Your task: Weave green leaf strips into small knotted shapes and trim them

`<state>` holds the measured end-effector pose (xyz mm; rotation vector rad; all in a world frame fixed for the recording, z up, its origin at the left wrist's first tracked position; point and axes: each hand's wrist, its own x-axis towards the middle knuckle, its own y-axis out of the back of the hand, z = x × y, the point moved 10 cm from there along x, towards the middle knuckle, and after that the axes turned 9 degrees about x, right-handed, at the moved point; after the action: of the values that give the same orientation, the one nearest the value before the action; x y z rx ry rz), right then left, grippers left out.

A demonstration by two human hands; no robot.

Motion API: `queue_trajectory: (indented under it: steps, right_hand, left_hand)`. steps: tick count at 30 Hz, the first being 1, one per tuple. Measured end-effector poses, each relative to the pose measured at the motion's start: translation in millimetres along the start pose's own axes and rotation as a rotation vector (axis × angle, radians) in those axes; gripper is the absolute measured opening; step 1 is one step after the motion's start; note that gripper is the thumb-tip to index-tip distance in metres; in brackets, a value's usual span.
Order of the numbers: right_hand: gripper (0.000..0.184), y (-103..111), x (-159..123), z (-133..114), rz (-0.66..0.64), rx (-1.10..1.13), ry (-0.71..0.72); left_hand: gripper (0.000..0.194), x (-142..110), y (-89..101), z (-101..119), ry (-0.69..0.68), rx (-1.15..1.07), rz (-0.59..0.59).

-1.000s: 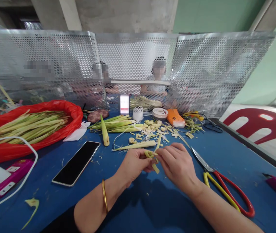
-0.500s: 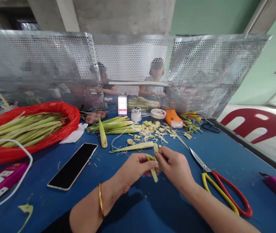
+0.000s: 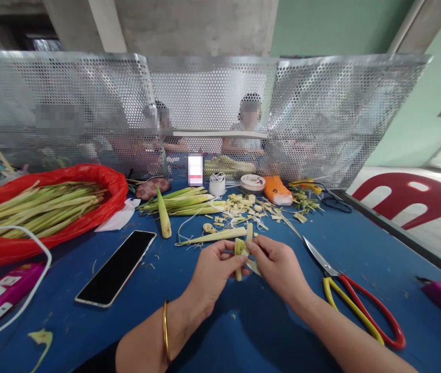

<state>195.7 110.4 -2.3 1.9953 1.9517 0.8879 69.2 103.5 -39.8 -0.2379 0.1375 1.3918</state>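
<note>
Between my two hands are folded pale green strips of plant leaf, crossing one another just above the table. My left hand, with a gold bangle on the wrist, pinches the folded part between thumb and fingers. The thumb and forefinger of my right hand close on the strip end that points up. Just beyond my fingers lies a long peeled stalk. Scissors with one red and one yellow handle rest beside my right forearm, blades slightly apart.
A red bag of long leaves stands at left, near a phone and a purple power strip. Leaf scraps, a thread spool, a tape roll and an orange packet line the back before a perforated metal screen.
The folded leaf strips have turned in my fingers, showing a thicker fold on top. My left hand has rotated slightly, while the right still pinches the upright end.
</note>
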Motion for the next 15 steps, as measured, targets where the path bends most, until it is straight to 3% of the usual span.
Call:
queue_trajectory:
  steps: [3,6,9,15]
  right_hand:
    - [0.03,0.1,3.2,-10.6,-0.107,0.068,0.091]
    - [0.016,7.7,4.5,-21.9,-0.123,0.127,0.176]
    - [0.012,7.6,5.6,-17.4,-0.163,0.271,0.088]
    - [0.022,8.1,2.7,-12.1,-0.205,0.606,-0.057]
  left_hand:
    - [0.031,1.6,8.7,3.4,0.018,-0.023,0.024]
    - [0.03,3.5,16.1,8.6,-0.005,-0.034,0.042]
    - [0.028,4.8,22.9,11.0,-0.023,-0.039,0.079]
    - [0.022,6.3,29.9,9.3,0.002,-0.02,0.14]
